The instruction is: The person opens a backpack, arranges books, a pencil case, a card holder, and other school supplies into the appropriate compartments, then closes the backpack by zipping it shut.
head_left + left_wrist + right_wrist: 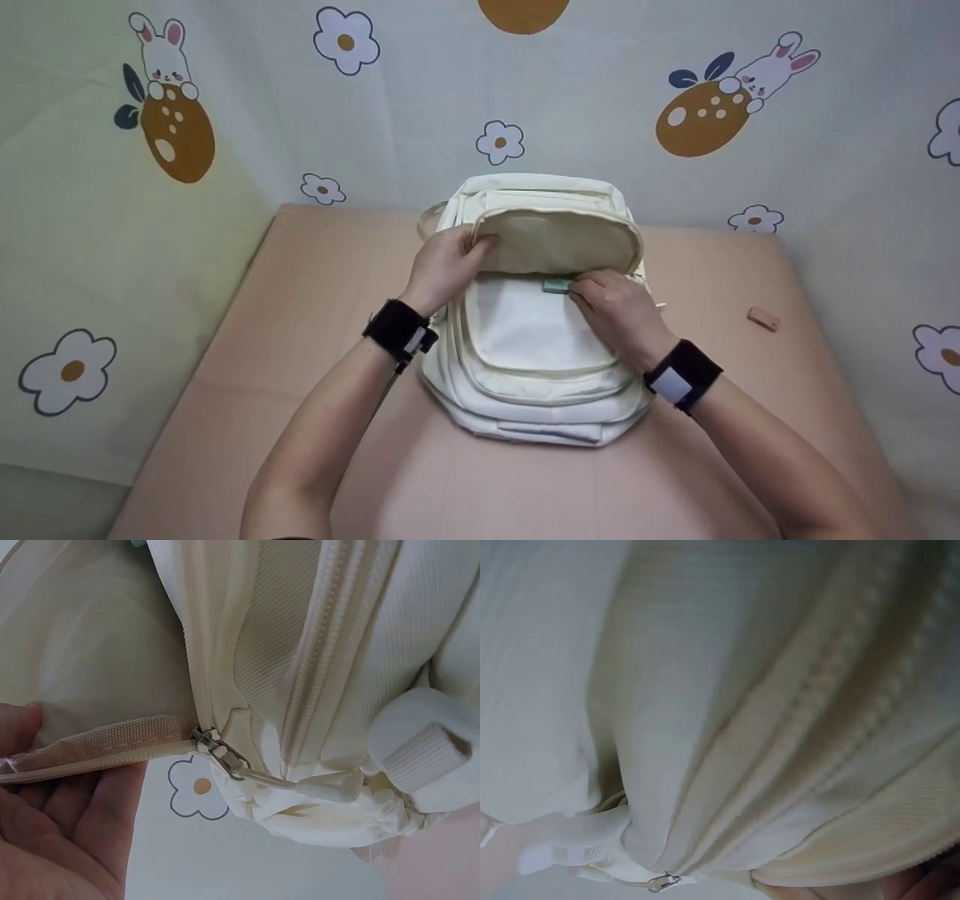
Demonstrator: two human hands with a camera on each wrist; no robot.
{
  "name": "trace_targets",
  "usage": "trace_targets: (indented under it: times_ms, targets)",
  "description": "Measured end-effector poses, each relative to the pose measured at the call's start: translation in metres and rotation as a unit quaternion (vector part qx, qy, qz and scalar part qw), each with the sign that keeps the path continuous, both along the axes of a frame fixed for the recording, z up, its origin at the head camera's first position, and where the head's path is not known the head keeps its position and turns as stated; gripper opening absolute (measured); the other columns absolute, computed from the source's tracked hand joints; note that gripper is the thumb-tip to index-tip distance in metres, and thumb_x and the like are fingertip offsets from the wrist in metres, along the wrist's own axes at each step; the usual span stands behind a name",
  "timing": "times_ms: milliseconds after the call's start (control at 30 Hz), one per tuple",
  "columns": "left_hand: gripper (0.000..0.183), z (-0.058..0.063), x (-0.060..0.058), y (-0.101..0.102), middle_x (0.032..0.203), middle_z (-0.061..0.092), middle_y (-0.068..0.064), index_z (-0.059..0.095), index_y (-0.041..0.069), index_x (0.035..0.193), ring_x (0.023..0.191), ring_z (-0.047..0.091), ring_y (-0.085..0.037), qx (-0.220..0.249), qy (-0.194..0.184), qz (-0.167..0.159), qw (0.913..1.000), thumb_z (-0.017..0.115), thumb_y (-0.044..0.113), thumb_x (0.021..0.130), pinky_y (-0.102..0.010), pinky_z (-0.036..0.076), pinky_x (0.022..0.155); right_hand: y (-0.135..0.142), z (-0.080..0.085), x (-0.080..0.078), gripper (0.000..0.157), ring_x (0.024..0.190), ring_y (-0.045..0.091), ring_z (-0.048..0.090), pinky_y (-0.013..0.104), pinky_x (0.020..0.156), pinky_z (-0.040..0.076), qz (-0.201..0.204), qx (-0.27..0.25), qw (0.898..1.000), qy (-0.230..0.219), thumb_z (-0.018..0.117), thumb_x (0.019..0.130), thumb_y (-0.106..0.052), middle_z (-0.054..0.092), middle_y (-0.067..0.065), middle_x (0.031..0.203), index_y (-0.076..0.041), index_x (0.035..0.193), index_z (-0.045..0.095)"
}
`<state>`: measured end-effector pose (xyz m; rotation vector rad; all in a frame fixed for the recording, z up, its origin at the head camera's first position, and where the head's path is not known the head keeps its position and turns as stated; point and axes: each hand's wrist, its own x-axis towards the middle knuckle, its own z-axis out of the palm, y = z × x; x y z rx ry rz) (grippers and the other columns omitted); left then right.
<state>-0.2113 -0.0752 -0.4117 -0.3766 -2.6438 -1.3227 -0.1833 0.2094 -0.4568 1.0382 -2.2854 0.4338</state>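
Observation:
A cream backpack [547, 322] lies on the table with its front pocket unzipped and the flap [559, 240] folded up. My left hand [446, 262] pinches the flap's left edge between thumb and fingers; in the left wrist view, that edge with its zipper [217, 746] runs out from the hand [67, 817]. At the pocket mouth, my right hand [619, 307] pinches a small teal block [556, 286], whose left part shows past the fingertips. The right wrist view holds mostly cream fabric [675, 690], with a bit of the fingers [934, 881] at the lower right corner.
A small orange-brown block [763, 319] lies on the pink tabletop [300, 315] to the right of the backpack. Behind the table hangs a pale cloth [420, 97] printed with flowers and rabbits. Black bands [397, 330] wrap both wrists.

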Motion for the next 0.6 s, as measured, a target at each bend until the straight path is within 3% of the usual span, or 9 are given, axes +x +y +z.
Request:
trace_targets:
  times_ms: [233,400,500,600]
  targets:
    - [0.040,-0.002,0.000,-0.001,0.060,0.039,0.006,0.045,0.017,0.069,0.050,0.037,-0.010,0.005,-0.003,0.001,1.0000,0.064,0.033,0.101,-0.028,0.031,0.047,0.001,0.001,0.003,0.014,0.097,0.029,0.069,0.042,0.085,0.057,0.000,0.011,1.000,-0.021,0.076,0.090,-0.001,0.073,0.012,0.103,0.000,0.104,0.076]
    - [0.040,-0.003,0.000,-0.001,0.060,0.039,0.006,0.046,0.018,0.070,0.051,0.036,-0.010,-0.002,0.001,0.000,1.0000,0.063,0.034,0.101,-0.029,0.032,0.049,0.011,0.000,0.014,0.022,0.101,0.030,0.070,0.043,0.086,0.058,0.011,-0.002,1.000,0.016,0.073,0.090,-0.001,0.073,0.015,0.109,0.002,0.112,0.075]
    - [0.040,-0.004,0.001,-0.002,0.060,0.038,0.006,0.045,0.018,0.069,0.050,0.035,-0.010,-0.002,-0.002,-0.002,1.0000,0.063,0.033,0.102,-0.029,0.031,0.048,0.025,0.003,0.026,0.019,0.095,0.028,0.071,0.042,0.081,0.059,0.019,-0.034,0.998,0.046,0.070,0.088,0.001,0.074,0.014,0.104,0.003,0.107,0.075]
    - [0.041,-0.004,0.000,-0.002,0.059,0.038,0.006,0.044,0.018,0.069,0.049,0.034,-0.010,0.002,-0.006,-0.004,1.0000,0.063,0.033,0.102,-0.028,0.029,0.047,0.049,0.008,0.035,0.016,0.089,0.026,0.071,0.039,0.075,0.059,0.000,-0.064,0.996,0.059,0.068,0.088,-0.001,0.074,0.012,0.099,0.001,0.102,0.076]
